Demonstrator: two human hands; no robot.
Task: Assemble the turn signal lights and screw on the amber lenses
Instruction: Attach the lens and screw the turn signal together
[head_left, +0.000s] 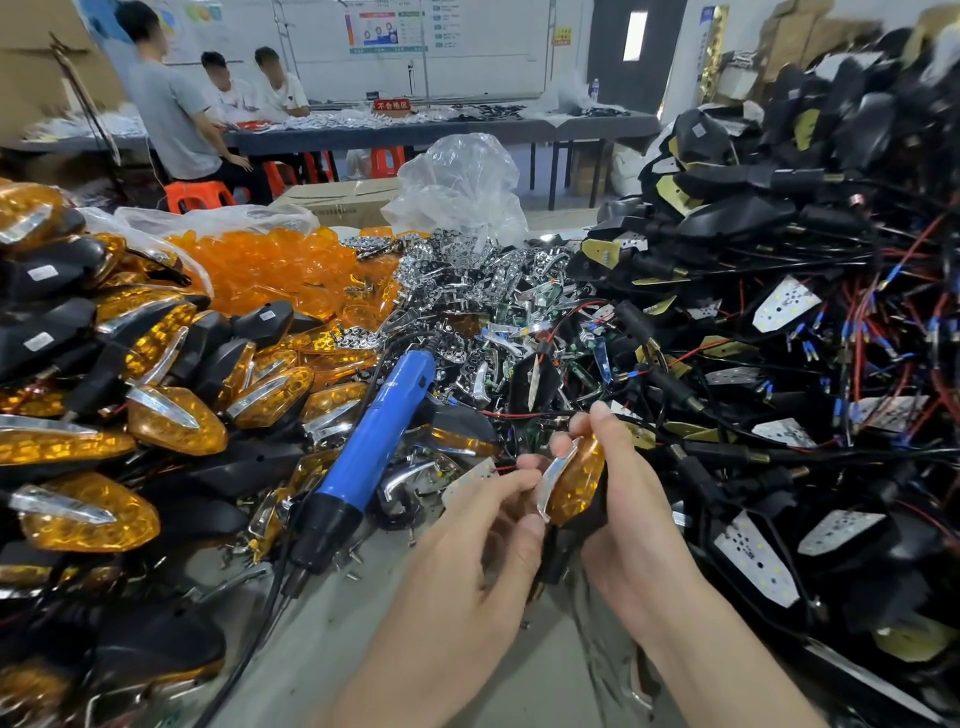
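Over the bench (332, 639), my right hand (644, 525) grips the lamp (596, 514) and my left hand (467, 551) pinches its chrome strip (557, 475); uneven pressure could seat the amber lens (579, 480) crooked.

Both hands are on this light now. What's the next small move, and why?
Probably press the chrome strip flush onto the amber lens: the left hand pinches it there, the right hand holds the lens, and the blue screwdriver lies untouched to their left.

I read only one red sign (392, 105) on the far table (467, 134): 不合格区. The wall posters (387, 28) are too blurred.
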